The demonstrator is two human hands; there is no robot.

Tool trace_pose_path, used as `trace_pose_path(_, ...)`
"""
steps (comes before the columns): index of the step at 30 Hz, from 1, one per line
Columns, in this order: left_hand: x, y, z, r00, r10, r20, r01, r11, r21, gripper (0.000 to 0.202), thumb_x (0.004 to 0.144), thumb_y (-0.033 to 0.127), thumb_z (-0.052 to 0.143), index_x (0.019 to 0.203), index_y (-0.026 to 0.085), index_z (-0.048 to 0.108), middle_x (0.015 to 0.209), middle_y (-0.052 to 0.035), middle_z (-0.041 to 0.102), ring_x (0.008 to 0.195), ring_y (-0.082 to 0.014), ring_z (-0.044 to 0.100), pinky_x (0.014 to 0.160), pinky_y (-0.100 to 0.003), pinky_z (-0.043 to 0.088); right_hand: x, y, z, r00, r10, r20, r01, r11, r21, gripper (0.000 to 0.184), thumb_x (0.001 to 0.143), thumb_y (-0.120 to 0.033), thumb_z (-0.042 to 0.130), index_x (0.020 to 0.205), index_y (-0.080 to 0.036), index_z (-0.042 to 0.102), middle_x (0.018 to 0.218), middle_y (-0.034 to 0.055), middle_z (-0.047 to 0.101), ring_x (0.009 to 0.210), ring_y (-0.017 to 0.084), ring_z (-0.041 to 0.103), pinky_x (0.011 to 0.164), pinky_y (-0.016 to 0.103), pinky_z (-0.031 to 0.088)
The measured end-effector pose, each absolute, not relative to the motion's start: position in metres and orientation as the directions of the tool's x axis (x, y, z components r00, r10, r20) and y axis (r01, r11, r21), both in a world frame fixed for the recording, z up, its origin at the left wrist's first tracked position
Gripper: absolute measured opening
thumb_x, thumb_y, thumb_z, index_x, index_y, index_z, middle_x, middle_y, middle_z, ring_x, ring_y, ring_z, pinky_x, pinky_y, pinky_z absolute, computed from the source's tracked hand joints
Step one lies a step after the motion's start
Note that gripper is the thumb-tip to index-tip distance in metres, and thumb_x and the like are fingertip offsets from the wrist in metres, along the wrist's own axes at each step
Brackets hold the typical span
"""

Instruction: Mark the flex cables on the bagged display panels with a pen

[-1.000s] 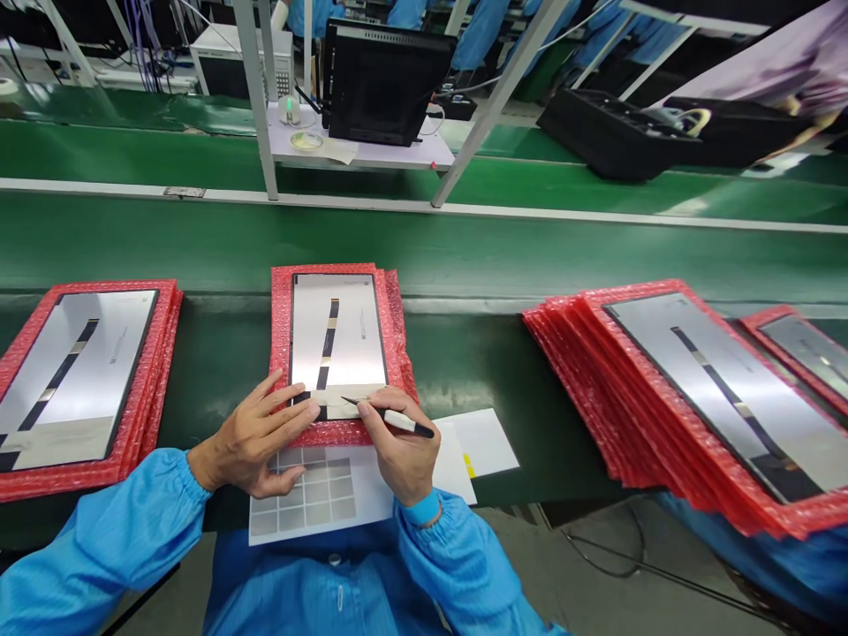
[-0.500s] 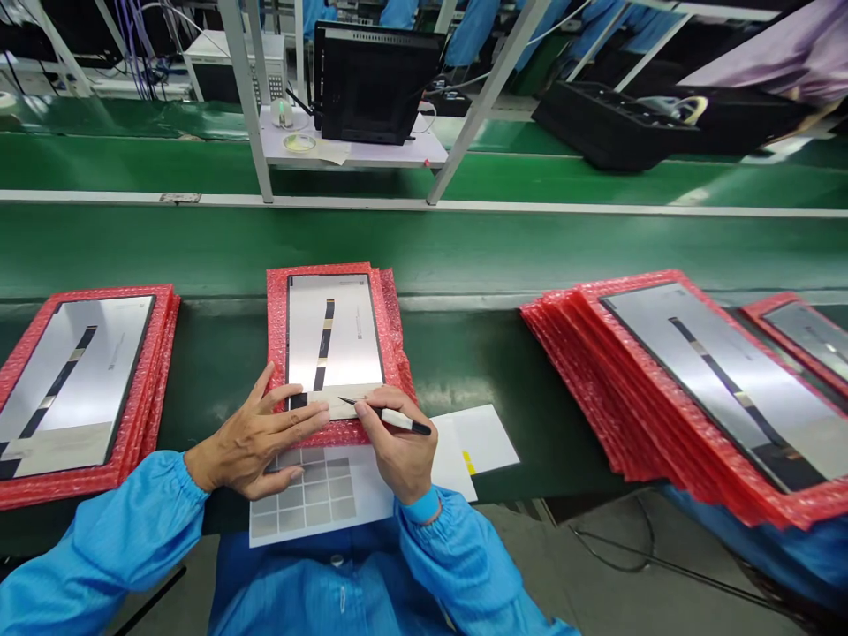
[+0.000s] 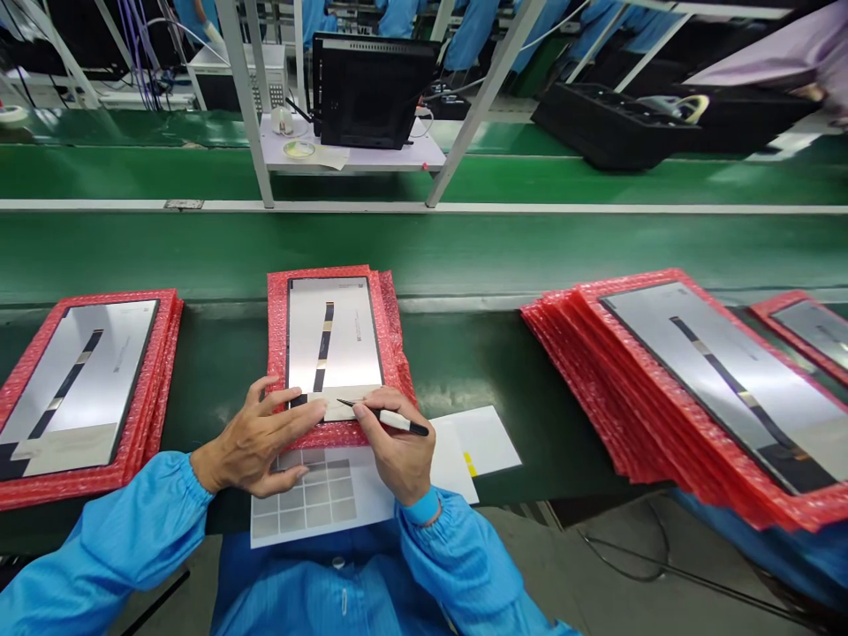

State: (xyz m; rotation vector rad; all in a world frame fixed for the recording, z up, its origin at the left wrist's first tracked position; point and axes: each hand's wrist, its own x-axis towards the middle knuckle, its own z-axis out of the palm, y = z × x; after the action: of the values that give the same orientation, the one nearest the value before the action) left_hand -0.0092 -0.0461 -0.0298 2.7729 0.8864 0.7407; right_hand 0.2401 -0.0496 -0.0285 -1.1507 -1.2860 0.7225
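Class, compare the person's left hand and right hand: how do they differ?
The left hand is empty, fingers spread; the right hand pinches a slim pointed tool. The left hand lies on the panel near its end; the right hand's tool tip points at that end. Both come from blue sleeves.

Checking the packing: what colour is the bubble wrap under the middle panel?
Red bubble wrap, best seen in the head view.
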Motion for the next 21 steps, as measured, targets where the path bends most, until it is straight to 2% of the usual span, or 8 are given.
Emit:
trace_pose_path(3, -0.001, -0.05, -0.023, 0.728, 0.605, 0.323, 0.574, -0.795, 0.197, 0.08, 0.088, 0.047, 0.063, 0.16, 0.021, 0.04, 0.148, -0.0101, 0.063, 0.124, -0.0375, 0.055, 0.114, -0.058, 0.021, 0.239, -0.05, -0.028, 0.189, 0.92, 0.344, 0.178, 0.312, -0.933, 0.006, 0.086, -0.02, 0.079, 0.084, -0.022, 0.074, 0.083, 0.0036, 0.074, 0.084, 0.023, 0.072, 0.082, 0.039, 0.059)
trace_pose_path(6, 0.007, -0.053, -0.018, 0.713, 0.641, 0.283, 0.601, -0.767, 0.225, 0.08, 0.089, 0.055, 0.063, 0.159, 0.023, 0.043, 0.152, -0.0106, 0.059, 0.121, -0.0362, 0.055, 0.11, -0.056, 0.026, 0.24, -0.051, -0.026, 0.192, 0.932, 0.307, 0.175, 0.275, -0.945, 0.005, 0.086, -0.022, 0.079, 0.084, -0.022, 0.074, 0.085, 0.0042, 0.074, 0.085, 0.023, 0.072, 0.083, 0.039, 0.058)
trace_pose_path(9, 0.008, -0.047, -0.014, 0.543, 0.741, 0.395, 0.653, -0.668, 0.356, 0.054, 0.097, 0.044, 0.06, 0.147, 0.023, 0.058, 0.143, -0.0128, 0.065, 0.119, -0.0322, 0.058, 0.107, -0.052, 0.035, 0.248, -0.051, -0.021, 0.217, 0.94, 0.264, 0.127, 0.241, -0.962, 0.01, 0.091, -0.028, 0.074, 0.084, -0.022, 0.074, 0.088, 0.0062, 0.076, 0.091, 0.025, 0.072, 0.087, 0.041, 0.057)
trace_pose_path(11, 0.004, -0.036, -0.012, 0.268, 0.864, 0.425, 0.715, -0.475, 0.514, 0.039, 0.097, 0.037, 0.06, 0.132, 0.022, 0.069, 0.13, -0.0134, 0.068, 0.115, -0.029, 0.061, 0.104, -0.047, 0.043, 0.258, -0.049, -0.016, 0.238, 0.938, 0.251, 0.074, 0.24, -0.968, 0.021, 0.099, -0.033, 0.063, 0.083, -0.021, 0.071, 0.091, 0.0075, 0.076, 0.095, 0.026, 0.072, 0.089, 0.041, 0.056)
trace_pose_path(14, -0.006, -0.013, -0.013, -0.122, 0.97, 0.212, 0.633, -0.088, 0.769, 0.044, 0.09, 0.044, 0.066, 0.126, 0.02, 0.071, 0.114, -0.0098, 0.067, 0.089, -0.021, 0.065, 0.084, -0.036, 0.054, 0.277, -0.04, -0.01, 0.205, 0.954, 0.219, 0.147, 0.191, -0.971, 0.028, 0.104, -0.036, 0.052, 0.09, -0.02, 0.07, 0.088, 0.0059, 0.073, 0.084, 0.023, 0.068, 0.08, 0.036, 0.054)
trace_pose_path(17, -0.013, 0.011, -0.019, -0.211, 0.977, 0.027, 0.495, 0.083, 0.865, 0.052, 0.087, 0.051, 0.065, 0.126, 0.017, 0.068, 0.093, -0.0031, 0.068, 0.058, -0.0124, 0.059, 0.058, -0.027, 0.051, 0.291, -0.026, -0.007, 0.063, 0.984, 0.167, 0.393, 0.129, -0.91, 0.026, 0.099, -0.037, 0.059, 0.107, -0.018, 0.074, 0.084, 0.0046, 0.07, 0.074, 0.02, 0.062, 0.072, 0.033, 0.051)
trace_pose_path(19, -0.014, 0.022, -0.023, -0.219, 0.976, -0.016, 0.435, 0.113, 0.893, 0.051, 0.086, 0.053, 0.065, 0.12, 0.016, 0.069, 0.082, 0.0, 0.067, 0.049, -0.0106, 0.056, 0.048, -0.024, 0.047, 0.294, -0.016, -0.007, -0.037, 0.986, 0.161, 0.506, 0.157, -0.848, 0.03, 0.094, -0.037, 0.067, 0.114, -0.016, 0.075, 0.088, 0.006, 0.07, 0.075, 0.021, 0.062, 0.074, 0.034, 0.051)
trace_pose_path(21, -0.011, 0.027, -0.026, -0.241, 0.97, -0.042, 0.379, 0.134, 0.916, 0.052, 0.083, 0.056, 0.067, 0.114, 0.015, 0.07, 0.076, 0.0012, 0.066, 0.043, -0.0093, 0.052, 0.042, -0.023, 0.043, 0.295, -0.009, -0.009, -0.108, 0.981, 0.162, 0.539, 0.195, -0.819, 0.034, 0.088, -0.034, 0.072, 0.117, -0.016, 0.075, 0.09, 0.0066, 0.069, 0.077, 0.022, 0.062, 0.078, 0.035, 0.051)
